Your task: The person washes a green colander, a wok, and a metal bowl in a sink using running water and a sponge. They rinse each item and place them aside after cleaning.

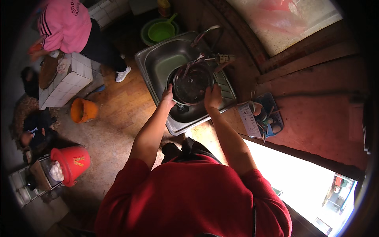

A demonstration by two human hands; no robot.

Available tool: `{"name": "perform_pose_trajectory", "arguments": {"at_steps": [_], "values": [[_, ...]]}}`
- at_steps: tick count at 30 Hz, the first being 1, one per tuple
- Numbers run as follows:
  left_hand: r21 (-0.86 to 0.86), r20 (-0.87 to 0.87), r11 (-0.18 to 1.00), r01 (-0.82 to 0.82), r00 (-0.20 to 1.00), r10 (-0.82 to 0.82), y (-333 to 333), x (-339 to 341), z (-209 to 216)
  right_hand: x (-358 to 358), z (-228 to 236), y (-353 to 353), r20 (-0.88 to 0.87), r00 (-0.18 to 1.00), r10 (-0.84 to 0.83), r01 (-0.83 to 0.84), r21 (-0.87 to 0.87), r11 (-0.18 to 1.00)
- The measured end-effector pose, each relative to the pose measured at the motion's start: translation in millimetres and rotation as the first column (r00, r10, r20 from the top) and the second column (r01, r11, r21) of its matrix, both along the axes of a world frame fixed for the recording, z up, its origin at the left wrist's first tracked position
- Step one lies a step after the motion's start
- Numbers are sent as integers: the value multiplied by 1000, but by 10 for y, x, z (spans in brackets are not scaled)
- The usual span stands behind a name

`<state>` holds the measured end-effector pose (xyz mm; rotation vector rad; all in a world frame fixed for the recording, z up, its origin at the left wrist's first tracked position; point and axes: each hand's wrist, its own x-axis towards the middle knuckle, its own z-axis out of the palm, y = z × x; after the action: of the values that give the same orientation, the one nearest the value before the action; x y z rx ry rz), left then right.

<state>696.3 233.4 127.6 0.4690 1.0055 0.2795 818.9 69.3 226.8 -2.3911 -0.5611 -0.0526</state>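
Observation:
Both my hands grip a dark round pan (192, 85) by opposite sides of its rim, over the steel sink (148, 75). My left hand (167, 96) is closed on the left edge, thumb on top. My right hand (213, 98) is closed on the right edge. The pan's inside looks dark and shiny; I cannot make out what is in it. Above its far edge is a curved metal faucet (205, 33), with a second tap (225, 59) to the right. The left basin holds some greenish water.
A green basin (161, 32) stands beyond the sink. Right of it sits a utensil basket (270, 112). An orange bucket (83, 110) and a red bucket (75, 164) stand on the floor at left. A person in a pink top (69, 25) works at a tiled counter (67, 89).

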Motion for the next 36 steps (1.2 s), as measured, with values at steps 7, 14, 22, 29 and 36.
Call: {"name": "perform_pose_trajectory", "arguments": {"at_steps": [7,14,22,29,36], "values": [[844,-531,285,454,781,329,158,-113,224,78,110,86,193,971,144,-101,-218,971],[850,-513,115,514,759,401,114,-73,730,185,118,234,307,877,369,-289,-275,917],[-212,-149,977,21,987,-54,181,-361,562,432,52,127,-453,888,-82,-33,-240,970],[-2,-401,952,307,872,-282,94,-426,378,37,-618,-35,-682,718,142,38,242,970],[-333,33,901,278,958,-283,56,-438,726,45,-732,-52,-870,434,235,203,349,915]]}}
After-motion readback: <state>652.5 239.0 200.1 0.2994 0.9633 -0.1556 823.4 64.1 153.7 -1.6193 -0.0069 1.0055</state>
